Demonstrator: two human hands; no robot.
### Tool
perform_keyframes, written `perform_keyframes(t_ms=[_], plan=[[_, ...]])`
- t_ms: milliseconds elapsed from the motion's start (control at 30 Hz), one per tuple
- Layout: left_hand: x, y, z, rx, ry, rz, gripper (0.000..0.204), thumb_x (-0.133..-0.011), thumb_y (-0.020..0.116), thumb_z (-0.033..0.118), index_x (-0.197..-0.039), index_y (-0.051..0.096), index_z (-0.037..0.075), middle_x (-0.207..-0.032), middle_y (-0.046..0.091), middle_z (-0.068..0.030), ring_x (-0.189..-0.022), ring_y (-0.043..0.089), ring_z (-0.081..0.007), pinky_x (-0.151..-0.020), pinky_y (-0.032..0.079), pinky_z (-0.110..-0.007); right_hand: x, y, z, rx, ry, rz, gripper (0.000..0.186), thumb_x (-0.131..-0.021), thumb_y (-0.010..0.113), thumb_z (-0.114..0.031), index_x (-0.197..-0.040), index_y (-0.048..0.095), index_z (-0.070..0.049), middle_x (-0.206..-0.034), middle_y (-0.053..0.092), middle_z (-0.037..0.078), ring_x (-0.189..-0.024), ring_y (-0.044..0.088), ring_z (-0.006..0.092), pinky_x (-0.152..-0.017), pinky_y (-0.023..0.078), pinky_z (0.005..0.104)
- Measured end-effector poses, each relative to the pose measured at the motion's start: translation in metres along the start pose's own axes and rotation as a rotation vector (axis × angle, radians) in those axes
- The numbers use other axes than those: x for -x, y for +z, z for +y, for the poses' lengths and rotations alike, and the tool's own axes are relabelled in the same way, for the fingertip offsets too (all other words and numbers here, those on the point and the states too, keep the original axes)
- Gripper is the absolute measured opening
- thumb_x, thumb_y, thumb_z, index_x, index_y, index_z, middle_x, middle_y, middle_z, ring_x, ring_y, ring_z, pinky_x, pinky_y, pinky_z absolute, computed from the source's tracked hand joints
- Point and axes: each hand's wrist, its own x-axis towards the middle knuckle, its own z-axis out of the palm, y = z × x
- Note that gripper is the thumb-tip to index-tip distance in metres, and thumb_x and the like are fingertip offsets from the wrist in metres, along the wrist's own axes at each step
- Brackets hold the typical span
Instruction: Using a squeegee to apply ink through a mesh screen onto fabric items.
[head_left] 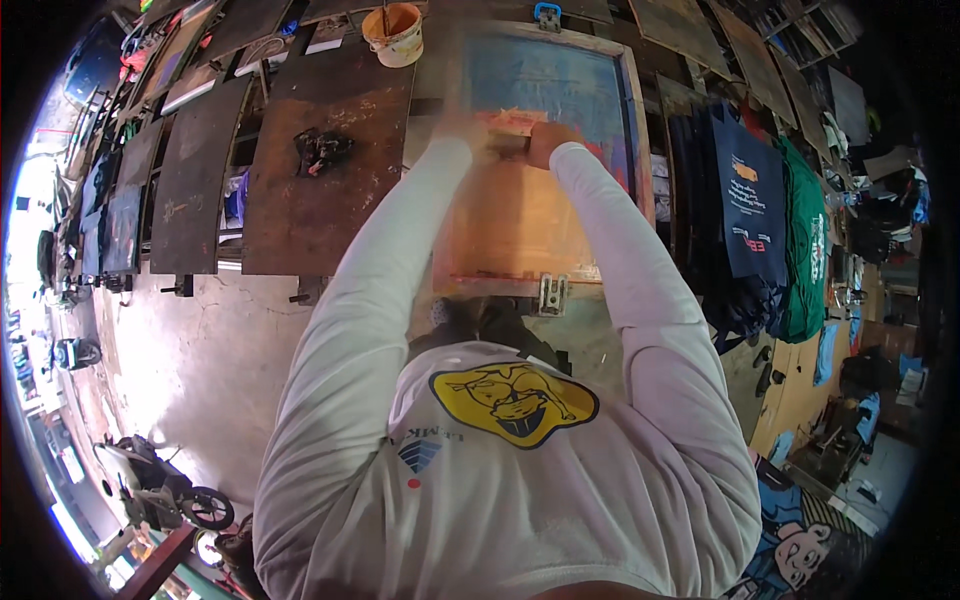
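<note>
A wooden-framed printing screen (540,75) lies in front of me, its mesh blue at the far part and orange nearer me, with a metal clamp (553,295) at its near edge. A squeegee (508,140) with reddish ink about it lies across the mesh. My right hand (545,143) is closed on its right end. My left hand (450,130) is at the left end, smeared by motion, so its fingers cannot be made out.
Dark boards (195,180) line the left, one bearing a crumpled black item (322,152). A stained bucket (392,35) stands at the back. Navy (750,200) and green (808,250) printed fabric items hang on the right. A motorbike (160,485) is at lower left.
</note>
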Motion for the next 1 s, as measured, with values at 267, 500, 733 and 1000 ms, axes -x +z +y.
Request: perform_keyframes(t_ms=[267, 500, 733, 1000], plan=[[0.000, -0.009, -0.013, 0.129, -0.237, -0.133, 0.051, -0.073, 0.072, 0.049, -0.110, 0.072, 0.014, -0.111, 0.070, -0.0135, -0.104, 0.066, -0.0317, -0.091, 0.053, -0.041, -0.019, 0.004, -0.010, 0.017, 0.061, -0.038, 0.081, -0.068, 0.070, -0.073, -0.128, 0.063, -0.020, -0.129, 0.064, 0.007, -0.119, 0.061, 0.0265, -0.101, 0.049, 0.0394], [0.021, -0.001, -0.006, 0.196, -0.233, -0.035, 0.058, -0.070, 0.074, 0.052, -0.109, 0.072, 0.010, -0.111, 0.070, -0.0135, -0.105, 0.066, -0.0313, -0.091, 0.053, -0.041, 0.001, 0.007, -0.023, -0.035, 0.074, -0.001, 0.074, -0.069, 0.073, -0.068, -0.115, 0.070, -0.011, -0.119, 0.068, 0.015, -0.110, 0.065, 0.0306, -0.095, 0.052, 0.0403], [0.067, 0.031, 0.012, 0.147, -0.289, 0.127, 0.062, -0.068, 0.078, 0.056, -0.113, 0.070, 0.015, -0.114, 0.070, -0.0116, -0.105, 0.066, -0.0306, -0.091, 0.053, -0.041, 0.045, 0.040, -0.033, 0.005, -0.051, 0.086, 0.075, -0.073, 0.067, -0.071, -0.106, 0.070, -0.004, -0.108, 0.071, 0.018, -0.101, 0.068, 0.0344, -0.088, 0.054, 0.0438], [0.140, 0.028, 0.089, 0.181, -0.165, -0.019, 0.063, -0.067, 0.079, 0.051, -0.117, 0.067, 0.015, -0.111, 0.069, -0.0153, -0.103, 0.067, -0.0321, -0.089, 0.053, -0.043, 0.145, 0.063, -0.030, -0.030, -0.039, 0.064, 0.058, -0.081, 0.067, -0.056, -0.107, 0.071, -0.005, -0.107, 0.071, 0.019, -0.100, 0.068, 0.0348, -0.089, 0.054, 0.0439]])
